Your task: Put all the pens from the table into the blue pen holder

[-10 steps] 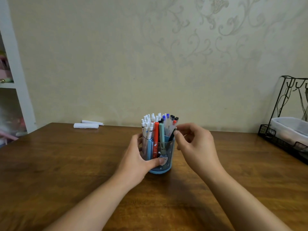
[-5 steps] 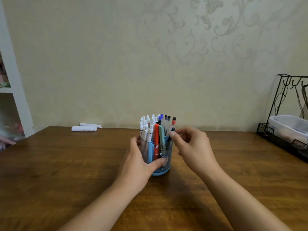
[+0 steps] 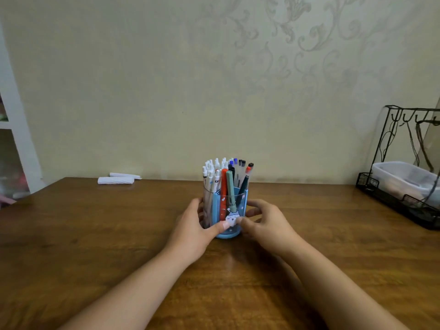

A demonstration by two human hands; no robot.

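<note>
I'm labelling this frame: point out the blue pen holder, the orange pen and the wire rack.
blue pen holder [image 3: 227,234], head view, on its blue base.
orange pen [image 3: 223,186], head view, on its barrel above the rim.
wire rack [image 3: 390,203], head view, on its front base edge.

White paper rolls far left; wire rack right.

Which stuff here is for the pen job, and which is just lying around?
For the job:
- blue pen holder
- pens standing in it
- left hand and right hand, both round the holder

Just lying about:
- white rolls at the table's far edge
- black wire rack holding a plastic tub
</note>
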